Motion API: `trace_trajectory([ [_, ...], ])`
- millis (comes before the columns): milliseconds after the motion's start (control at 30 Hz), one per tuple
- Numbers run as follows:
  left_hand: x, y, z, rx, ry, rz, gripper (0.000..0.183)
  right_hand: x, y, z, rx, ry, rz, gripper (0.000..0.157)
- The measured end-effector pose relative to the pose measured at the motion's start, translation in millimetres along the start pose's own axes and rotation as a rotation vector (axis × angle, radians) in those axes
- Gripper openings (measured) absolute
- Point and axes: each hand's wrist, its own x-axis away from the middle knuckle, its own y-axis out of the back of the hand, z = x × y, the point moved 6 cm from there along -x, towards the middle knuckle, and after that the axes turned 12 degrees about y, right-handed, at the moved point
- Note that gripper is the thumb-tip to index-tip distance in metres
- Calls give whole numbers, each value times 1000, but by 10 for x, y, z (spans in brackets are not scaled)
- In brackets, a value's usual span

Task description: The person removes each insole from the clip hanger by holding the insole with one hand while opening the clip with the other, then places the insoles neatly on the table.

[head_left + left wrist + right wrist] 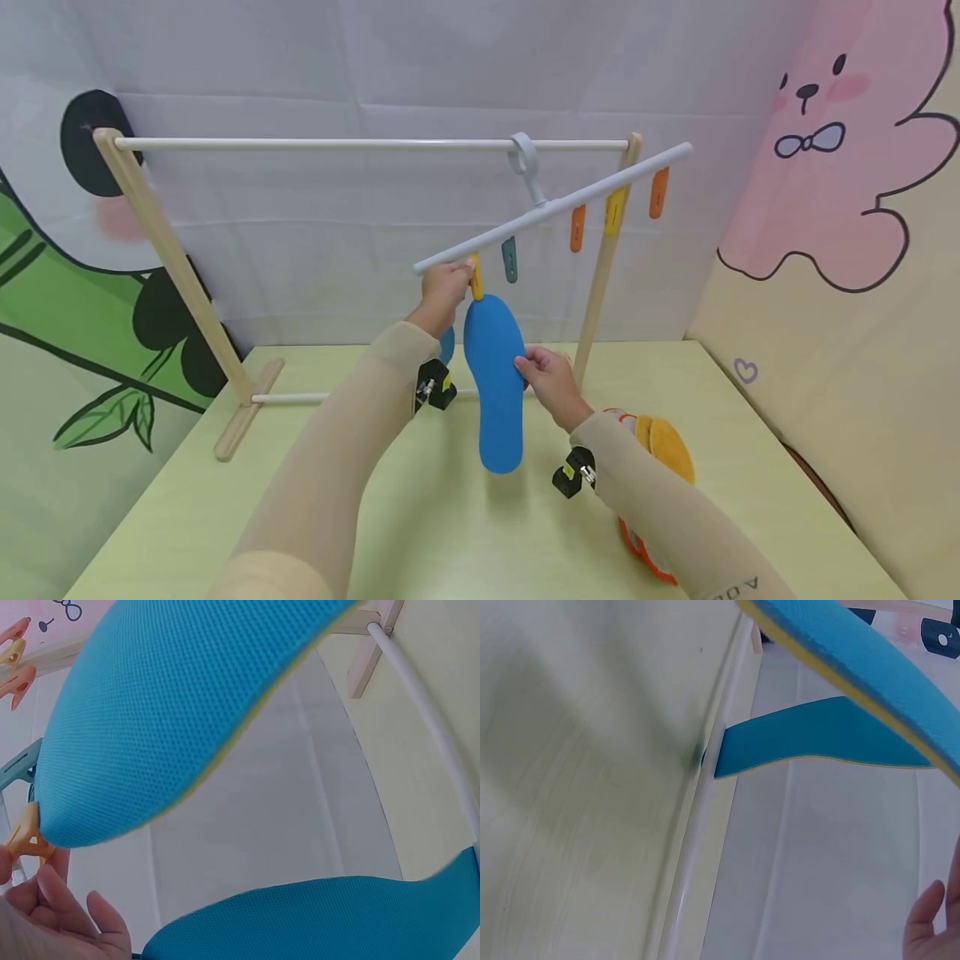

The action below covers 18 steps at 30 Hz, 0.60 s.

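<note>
A blue insole [495, 383] hangs heel down from a yellow clip [477, 279] near the low left end of a white hanger bar [555, 210]. My left hand [446, 292] pinches that clip, as the left wrist view also shows. At mid-height, my right hand [552, 383] holds the insole's right edge between thumb and fingers. Behind it hangs a second blue insole [810, 735], mostly hidden in the head view; its upper attachment is out of sight. The bar tilts up to the right, with its hook [523, 156] at the rack's top rail.
More clips hang along the bar: a teal clip [510, 260], an orange clip [577, 229] and others farther right. The wooden rack [168, 250] stands on the pale table [420, 533]. Yellow-orange pieces [671, 448] and a red-edged item [633, 542] lie by my right forearm.
</note>
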Motion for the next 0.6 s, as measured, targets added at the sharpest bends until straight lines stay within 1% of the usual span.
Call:
trace_trajectory([
  [600,26,-2,5,12,5,13,33,41,-5,-8,-18,-24,-33,18],
])
